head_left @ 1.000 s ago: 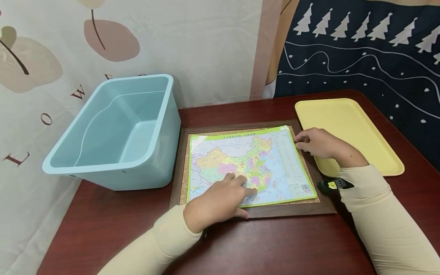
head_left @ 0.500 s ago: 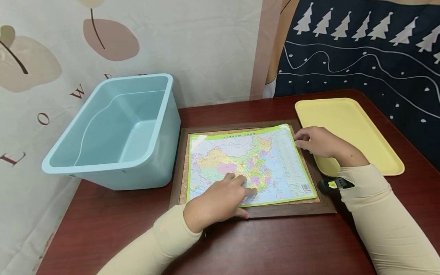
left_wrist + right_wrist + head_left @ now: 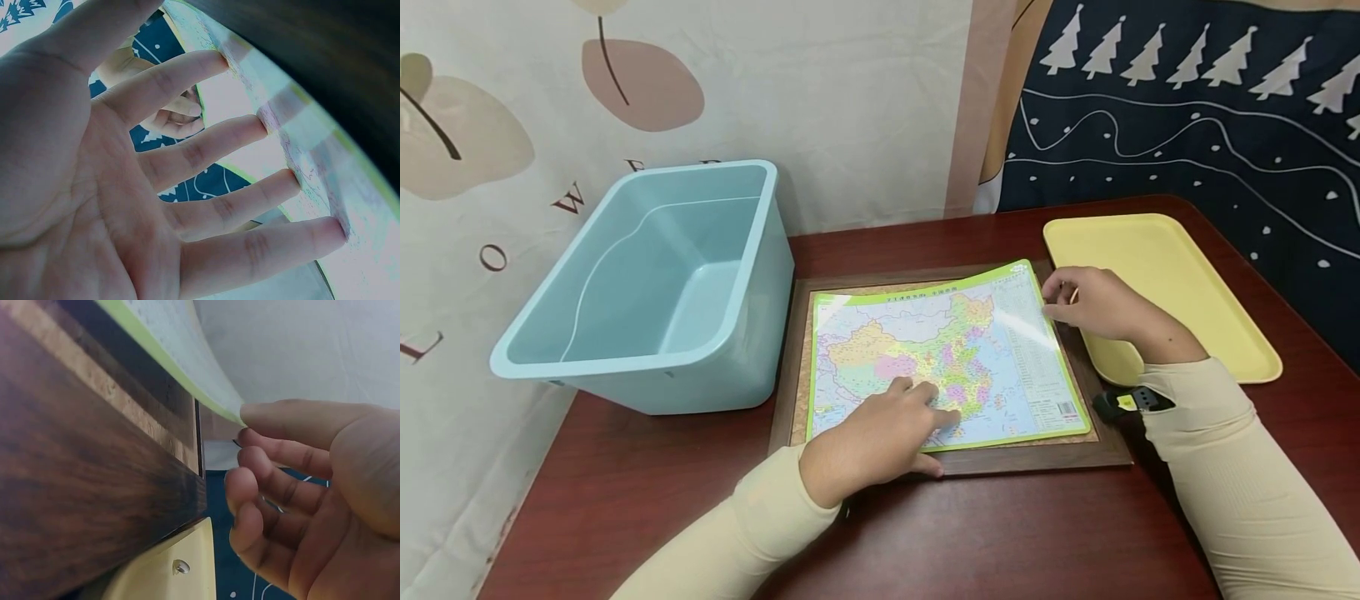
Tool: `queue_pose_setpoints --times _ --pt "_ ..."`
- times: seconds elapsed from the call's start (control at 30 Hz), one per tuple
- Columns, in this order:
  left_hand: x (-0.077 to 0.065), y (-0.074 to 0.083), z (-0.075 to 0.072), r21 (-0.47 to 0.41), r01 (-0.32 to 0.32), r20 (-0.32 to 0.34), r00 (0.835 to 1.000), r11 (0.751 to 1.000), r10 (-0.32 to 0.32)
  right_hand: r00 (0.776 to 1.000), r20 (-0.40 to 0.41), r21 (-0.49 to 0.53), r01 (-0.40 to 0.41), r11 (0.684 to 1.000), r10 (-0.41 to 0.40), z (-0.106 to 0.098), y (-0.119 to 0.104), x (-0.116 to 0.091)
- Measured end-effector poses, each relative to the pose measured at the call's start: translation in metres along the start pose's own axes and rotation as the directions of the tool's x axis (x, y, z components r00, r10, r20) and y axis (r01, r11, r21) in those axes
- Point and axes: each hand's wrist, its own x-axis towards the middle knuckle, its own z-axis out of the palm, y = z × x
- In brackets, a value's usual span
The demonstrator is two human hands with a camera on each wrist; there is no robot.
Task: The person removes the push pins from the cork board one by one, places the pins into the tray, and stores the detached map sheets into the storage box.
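A glossy map sheet [image 3: 1022, 367] with a bright green border lies over a brown-framed cork board [image 3: 1037, 458]. My left hand [image 3: 883, 433] has its fingers spread, the fingertips resting on the map's lower middle. Its thumb lies by the board's front frame. In the left wrist view these fingers [image 3: 212, 150] reach straight down to the sheet. With thumb and index finger, my right hand [image 3: 1097, 308] pinches the map's edge near its upper right corner. That corner curves up off the cork, as the right wrist view shows at the lifted green edge [image 3: 181, 375].
A deep light-blue tub [image 3: 760, 350] stands left of the board. To the right is a yellow tray [image 3: 1150, 267], partly under my right forearm. A small shiny piece [image 3: 181, 567] shows on the tray in the right wrist view. Printed cloths [image 3: 865, 117] hang behind the table.
The map's upper right corner has risen and bends up more than before. My right hand has moved slightly up with it. The left hand stays in place.
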Motion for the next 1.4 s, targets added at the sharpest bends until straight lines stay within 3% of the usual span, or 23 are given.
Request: queue_pose_setpoints --times 0.2,0.63,0.8,1.13,1.4 --pt "0.000 0.000 -0.001 -0.007 0.003 0.004 1.000 1.000 -0.003 0.999 -0.036 0.051 0.033 0.998 -0.031 -0.001 -0.001 0.001" --pt "0.000 0.000 0.000 -0.013 -0.003 -0.002 1.000 1.000 0.003 1.000 -0.008 0.163 0.027 0.986 -0.026 -0.001 -0.006 0.001" --pt "0.001 0.000 -0.001 -0.015 0.004 0.009 1.000 1.000 -0.004 1.000 -0.002 0.227 0.021 0.974 -0.021 0.000 -0.008 0.001" --pt "0.000 0.000 -0.001 -0.022 0.001 0.012 1.000 1.000 -0.001 0.989 0.058 0.332 0.106 0.937 -0.133 -0.001 -0.008 0.000" --pt "-0.001 0.000 -0.002 -0.028 0.002 0.010 1.000 1.000 -0.002 0.986 0.095 0.406 0.086 0.910 -0.136 -0.001 -0.014 -0.002"
